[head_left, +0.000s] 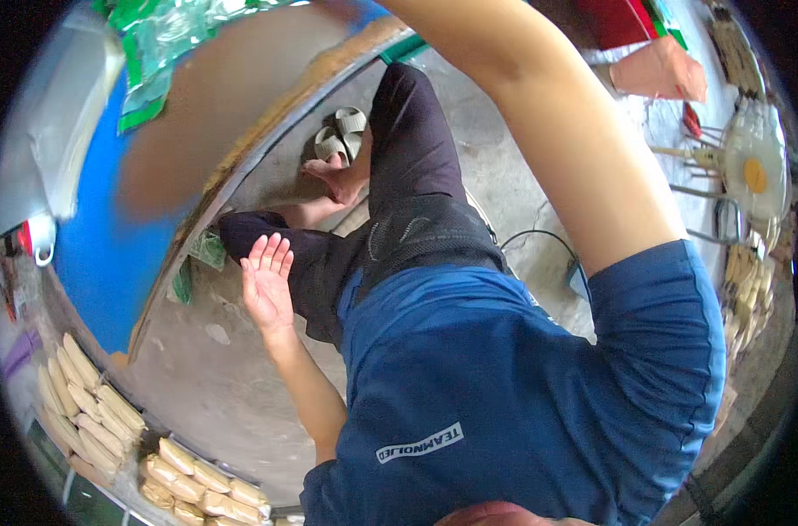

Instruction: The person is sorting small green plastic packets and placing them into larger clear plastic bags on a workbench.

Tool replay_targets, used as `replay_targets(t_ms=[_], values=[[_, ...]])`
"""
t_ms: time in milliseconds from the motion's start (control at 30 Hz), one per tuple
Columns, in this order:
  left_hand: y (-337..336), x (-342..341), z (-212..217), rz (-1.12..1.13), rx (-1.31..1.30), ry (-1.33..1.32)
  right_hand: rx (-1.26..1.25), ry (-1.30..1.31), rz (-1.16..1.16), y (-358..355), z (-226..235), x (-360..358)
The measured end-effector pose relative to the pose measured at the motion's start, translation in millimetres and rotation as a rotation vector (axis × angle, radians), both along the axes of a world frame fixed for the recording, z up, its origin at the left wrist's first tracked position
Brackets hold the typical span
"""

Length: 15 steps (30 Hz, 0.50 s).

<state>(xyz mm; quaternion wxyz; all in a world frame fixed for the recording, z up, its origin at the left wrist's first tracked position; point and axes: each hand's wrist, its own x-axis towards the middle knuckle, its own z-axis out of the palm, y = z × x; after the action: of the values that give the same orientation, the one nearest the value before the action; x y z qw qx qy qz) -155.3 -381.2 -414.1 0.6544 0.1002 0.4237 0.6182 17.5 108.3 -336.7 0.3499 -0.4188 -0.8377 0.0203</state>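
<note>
My left hand (267, 282) is open, palm up and fingers stretched out, beside my left knee and near the table's edge. It holds nothing. My right arm reaches up past the top edge of the picture, so that hand lies outside the view. Below the arm's far end spreads a table with a worn brown and blue top (110, 263). Clear and green plastic packaging (167, 57) lies on its far part.
Stacked wrapped packs (92, 403) and brown packs (202, 482) stand at lower left. A white cup (41, 238) sits at the left. On the right are a white fan (754, 171) and a pinkish container (658, 70). Slippers (339, 136) and a black cable (539, 232) lie on the floor.
</note>
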Motion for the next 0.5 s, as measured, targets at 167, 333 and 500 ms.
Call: replay_targets(t_ms=[167, 333, 500], values=[[16.5, 27.3, 13.8, -0.144, 0.002, 0.155, -0.017, -0.022, -0.096, -21.0, 17.0, -8.1], [24.6, 59.2, 47.2, -0.215, 0.016, 0.333, 0.083, -0.057, -0.193, -13.7, 25.6, 10.5], [67.8, 129.9, 58.9, -0.712, 0.270, 0.845, -0.044, -0.145, -0.129, -25.7, 24.2, 13.4]])
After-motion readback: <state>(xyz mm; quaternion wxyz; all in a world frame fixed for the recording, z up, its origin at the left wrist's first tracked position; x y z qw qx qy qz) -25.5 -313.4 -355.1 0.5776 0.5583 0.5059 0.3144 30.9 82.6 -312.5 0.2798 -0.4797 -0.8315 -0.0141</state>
